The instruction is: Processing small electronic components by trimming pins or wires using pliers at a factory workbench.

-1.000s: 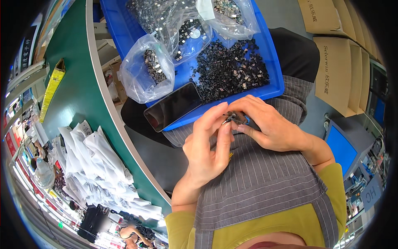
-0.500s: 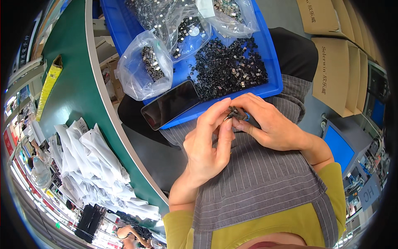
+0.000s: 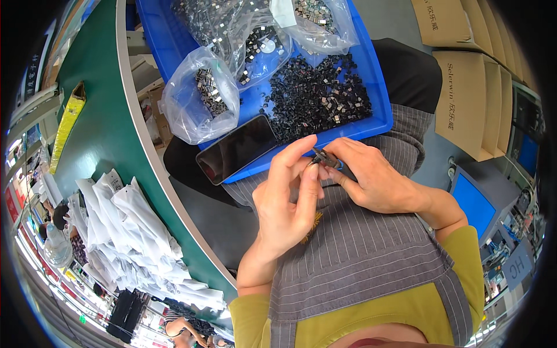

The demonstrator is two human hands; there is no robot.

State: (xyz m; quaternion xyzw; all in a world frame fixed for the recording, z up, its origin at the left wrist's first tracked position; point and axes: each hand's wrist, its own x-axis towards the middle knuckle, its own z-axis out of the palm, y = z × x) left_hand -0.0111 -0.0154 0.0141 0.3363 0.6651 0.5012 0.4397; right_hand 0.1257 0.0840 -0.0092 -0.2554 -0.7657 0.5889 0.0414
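Rightward of the blue tray (image 3: 382, 116) stood a carton (image 3: 470, 104). Below the tray, the right hand (image 3: 377, 182) clasped a dark tool (image 3: 327, 158); the left hand (image 3: 284, 200) bent its fingers narrowly, any grip unclear. The tip had tilted trayward, seemingly clearing the left thumb. Dark lettering marked the carton.

Phone (image 3: 237, 149) is covering near-L corner of blue tub (image 3: 376, 87), blocking entry there; clr bag (image 3: 192, 119) is bulging just behind. R of phone, open path is running from fingers (image 3: 299, 149) over tub rim to blk pcs (image 3: 316, 95).
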